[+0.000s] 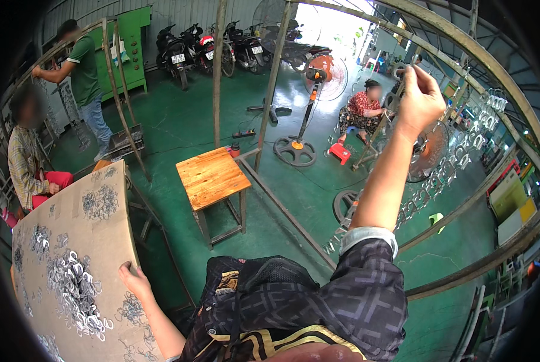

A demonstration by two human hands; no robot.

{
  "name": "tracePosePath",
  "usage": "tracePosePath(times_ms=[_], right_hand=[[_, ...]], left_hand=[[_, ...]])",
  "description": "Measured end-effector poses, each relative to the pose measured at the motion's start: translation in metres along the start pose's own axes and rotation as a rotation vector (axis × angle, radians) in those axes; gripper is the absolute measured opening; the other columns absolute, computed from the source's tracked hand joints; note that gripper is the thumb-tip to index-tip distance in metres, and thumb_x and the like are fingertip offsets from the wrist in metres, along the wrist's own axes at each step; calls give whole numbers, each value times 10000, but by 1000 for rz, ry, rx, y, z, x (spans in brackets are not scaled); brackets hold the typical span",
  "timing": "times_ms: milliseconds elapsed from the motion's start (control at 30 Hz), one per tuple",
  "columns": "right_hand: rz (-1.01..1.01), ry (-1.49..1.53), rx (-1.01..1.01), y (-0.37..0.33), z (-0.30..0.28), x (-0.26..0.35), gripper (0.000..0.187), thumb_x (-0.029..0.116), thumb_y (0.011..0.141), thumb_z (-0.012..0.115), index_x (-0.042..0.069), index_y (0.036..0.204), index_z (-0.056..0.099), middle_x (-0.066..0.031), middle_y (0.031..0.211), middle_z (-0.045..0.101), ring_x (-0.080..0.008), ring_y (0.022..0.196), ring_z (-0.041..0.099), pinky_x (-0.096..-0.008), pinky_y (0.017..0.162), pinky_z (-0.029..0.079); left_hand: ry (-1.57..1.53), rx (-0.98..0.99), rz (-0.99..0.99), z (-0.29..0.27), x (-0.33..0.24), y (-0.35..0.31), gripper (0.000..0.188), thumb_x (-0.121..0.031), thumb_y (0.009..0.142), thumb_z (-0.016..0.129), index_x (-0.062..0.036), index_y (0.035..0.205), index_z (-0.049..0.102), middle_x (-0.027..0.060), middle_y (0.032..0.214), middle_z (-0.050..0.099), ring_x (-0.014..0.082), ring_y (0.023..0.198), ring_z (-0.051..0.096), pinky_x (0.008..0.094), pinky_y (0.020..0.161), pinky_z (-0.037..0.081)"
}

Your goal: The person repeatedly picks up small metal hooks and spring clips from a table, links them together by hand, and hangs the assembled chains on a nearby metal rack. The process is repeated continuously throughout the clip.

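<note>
My right hand (421, 101) is raised high on the right, thumb and fingers pinched together close to the metal frame bar (448, 65). Whatever sits between those fingertips is too small to make out. Low on the left, my left hand (135, 281) rests with fingers apart at the edge of a cardboard-covered table (116, 208). On that table lies a heap of grey, horseshoe-shaped metal pieces (77, 292). A looser pile of thin wire hooks (100, 202) is farther back, and another cluster of hooks (131, 309) is beside my left forearm.
Strands of hanging metal pieces (463, 151) fill the right side. A wooden stool (212, 175), an orange standing fan (318, 69) and a red plastic stool (340, 153) stand ahead. One person (89, 78) stands at left; another (28, 151) sits below; a third (363, 108) sits farther off.
</note>
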State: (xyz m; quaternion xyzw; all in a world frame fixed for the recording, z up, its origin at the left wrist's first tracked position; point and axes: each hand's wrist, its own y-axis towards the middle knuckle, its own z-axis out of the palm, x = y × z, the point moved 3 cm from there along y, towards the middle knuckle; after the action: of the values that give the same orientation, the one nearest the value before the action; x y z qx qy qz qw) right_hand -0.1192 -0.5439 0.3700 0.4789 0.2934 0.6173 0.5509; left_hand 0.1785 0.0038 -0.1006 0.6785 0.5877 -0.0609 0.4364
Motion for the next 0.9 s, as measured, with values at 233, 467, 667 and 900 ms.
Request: tracePosePath(times_ms=[233,467,667,900], right_hand=[[-130,-223,-121,68,-36,-28,148,113,737,777,35,862,762,-61,718,722,-118,643,668,-265,651,524],[-173,-401,-161,118,-44,-40,145,160,723,785,71,836,772,-62,750,734,-141,683,693,-279,687,527],[-105,-402,-188,161,-41,-68,122,161,722,774,117,836,778,-48,781,740,-160,715,709,-282,701,525],[-343,-612,-247,192,-44,-85,213,309,692,796,100,700,752,-41,699,720,-229,669,697,-357,699,520]], left_hand=[[-29,8,9,4,-2,1,363,63,720,673,12,1057,547,169,1056,569,364,1039,542,428,941,416],[-20,-12,36,2,7,0,357,62,721,668,21,1055,547,175,1054,568,369,1038,540,432,940,413],[-37,1,21,3,2,0,350,52,732,666,22,1061,549,175,1052,567,372,1038,539,432,938,414],[-15,1,11,-2,1,-1,349,48,739,670,16,1066,555,166,1062,575,362,1048,543,425,941,418]])
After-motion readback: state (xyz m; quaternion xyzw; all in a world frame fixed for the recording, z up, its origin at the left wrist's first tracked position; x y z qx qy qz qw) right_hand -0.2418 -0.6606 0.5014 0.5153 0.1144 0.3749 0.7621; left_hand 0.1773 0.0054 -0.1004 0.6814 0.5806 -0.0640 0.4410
